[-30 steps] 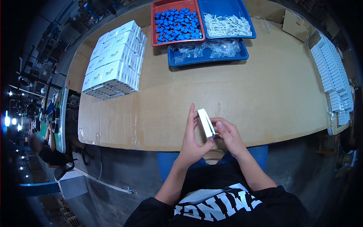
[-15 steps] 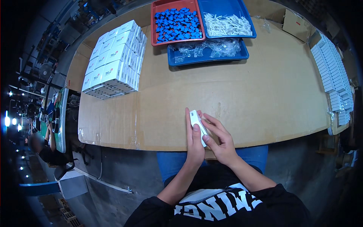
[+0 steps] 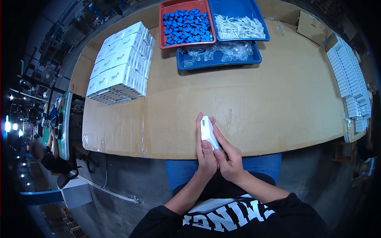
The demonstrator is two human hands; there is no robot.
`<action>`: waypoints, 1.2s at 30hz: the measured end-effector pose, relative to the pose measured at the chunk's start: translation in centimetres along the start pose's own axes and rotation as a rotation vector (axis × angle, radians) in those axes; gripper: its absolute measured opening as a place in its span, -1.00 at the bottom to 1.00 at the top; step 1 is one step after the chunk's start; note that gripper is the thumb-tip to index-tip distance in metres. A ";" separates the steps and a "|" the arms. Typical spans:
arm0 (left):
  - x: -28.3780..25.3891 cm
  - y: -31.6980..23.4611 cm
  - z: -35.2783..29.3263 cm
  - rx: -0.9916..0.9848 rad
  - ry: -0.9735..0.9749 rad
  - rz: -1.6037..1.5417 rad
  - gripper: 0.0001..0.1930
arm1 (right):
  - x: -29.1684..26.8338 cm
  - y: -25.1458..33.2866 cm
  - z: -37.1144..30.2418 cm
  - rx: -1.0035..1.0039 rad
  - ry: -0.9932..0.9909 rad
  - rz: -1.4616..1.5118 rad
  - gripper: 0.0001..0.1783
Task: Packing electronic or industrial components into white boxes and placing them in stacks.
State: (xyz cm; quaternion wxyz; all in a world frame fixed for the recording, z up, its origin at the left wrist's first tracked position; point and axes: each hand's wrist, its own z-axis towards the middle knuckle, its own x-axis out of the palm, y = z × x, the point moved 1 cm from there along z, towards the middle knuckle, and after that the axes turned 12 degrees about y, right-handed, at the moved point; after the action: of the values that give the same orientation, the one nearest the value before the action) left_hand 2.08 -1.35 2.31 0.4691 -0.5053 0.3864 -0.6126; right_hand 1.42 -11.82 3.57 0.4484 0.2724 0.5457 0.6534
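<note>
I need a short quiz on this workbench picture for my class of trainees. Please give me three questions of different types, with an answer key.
1. True or false: the left hand and the right hand are both touching the white box.

2. Fill in the blank: the red tray holds a heap of small parts that are mainly ____ in colour.

3. Multiple choice: as seen in the picture, where is the blue tray of slim white pieces?
A) Left of the red tray
B) Right of the red tray
C) Between the person's two hands

Key: 1. True. 2. Blue. 3. B.
</note>
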 end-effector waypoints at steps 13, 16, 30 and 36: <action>0.2 -0.6 -1.0 0.020 -0.086 -0.007 0.18 | 1.1 0.1 -0.4 -0.113 -0.016 -0.094 -0.48; 0.3 -0.5 -1.1 0.016 -0.071 -0.005 0.17 | 1.1 0.0 -0.6 -0.112 -0.024 -0.114 -0.49; 0.2 0.3 -1.6 -0.010 -0.070 -0.054 0.20 | 1.3 -0.3 -1.4 -0.097 -0.020 -0.075 -0.49; -0.6 -0.1 -0.9 0.055 -0.027 -0.009 0.13 | 1.7 -0.6 -0.1 0.119 -0.068 0.432 -0.37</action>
State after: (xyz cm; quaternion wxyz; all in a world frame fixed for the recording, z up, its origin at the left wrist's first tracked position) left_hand 1.22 -0.71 2.06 0.4853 -0.5024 0.3608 -0.6180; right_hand 0.77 -10.38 2.72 0.2992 0.4307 0.4969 0.6914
